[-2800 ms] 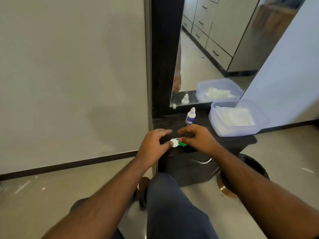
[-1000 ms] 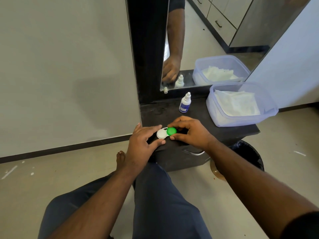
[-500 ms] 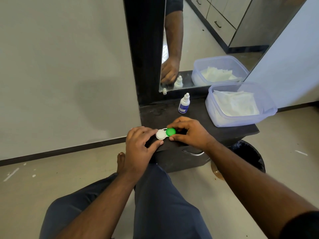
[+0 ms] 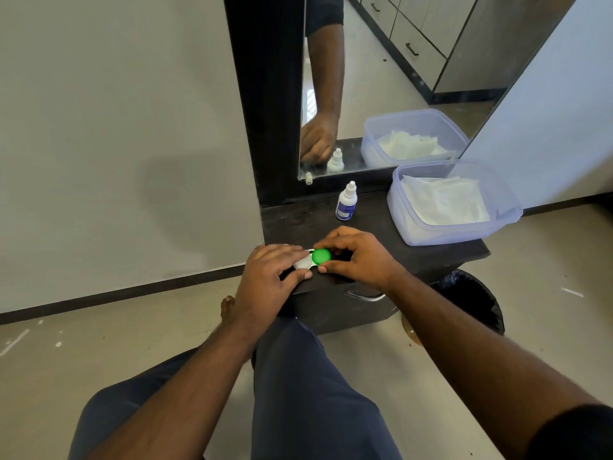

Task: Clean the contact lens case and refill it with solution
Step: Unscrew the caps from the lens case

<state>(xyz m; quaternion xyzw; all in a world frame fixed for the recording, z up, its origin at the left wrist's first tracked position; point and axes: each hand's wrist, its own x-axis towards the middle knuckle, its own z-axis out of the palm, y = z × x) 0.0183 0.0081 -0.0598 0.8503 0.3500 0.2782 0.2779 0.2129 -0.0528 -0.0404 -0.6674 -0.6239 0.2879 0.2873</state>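
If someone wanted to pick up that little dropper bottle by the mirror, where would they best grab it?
Probably round the wider body of the dropper bottle, below its narrow white cap, which offers less to hold. It stands upright on the dark shelf, with the mirror close behind and the plastic tub to its right. So coming from the front looks easiest, thumb and fingers either side.

Dark shelf (image 4: 374,234) carries bottle (image 4: 346,202), tub (image 4: 454,207) (tissues, probably), case (image 4: 313,258).

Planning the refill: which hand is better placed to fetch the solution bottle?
Probably the right hand: the solution bottle stands just beyond it, while the left hand steadies the lens case.
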